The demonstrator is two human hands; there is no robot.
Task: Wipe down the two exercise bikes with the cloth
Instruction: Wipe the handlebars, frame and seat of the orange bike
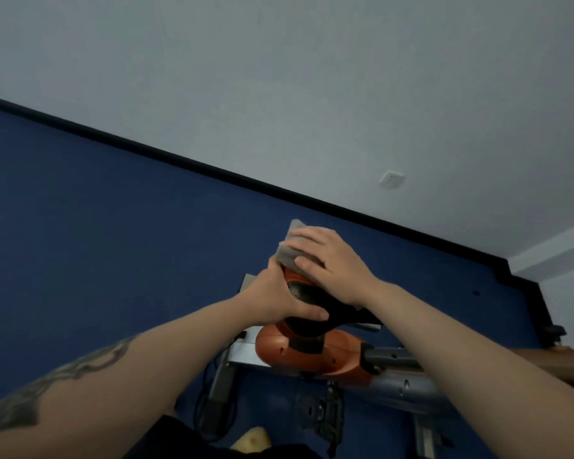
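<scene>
The right hand (332,263) presses a folded grey cloth (290,250) flat-fingered on the orange-and-black bike saddle (307,304). The left hand (279,299) grasps the saddle's side, above the orange plastic bike body (312,356)

Cloth (290,250) on bike saddle (315,308), under right hand (332,263).

We see a blue floor (96,226) meeting a pale grey wall (279,77) along a black baseboard (212,168), with a white socket (392,180) low on the wall.
</scene>
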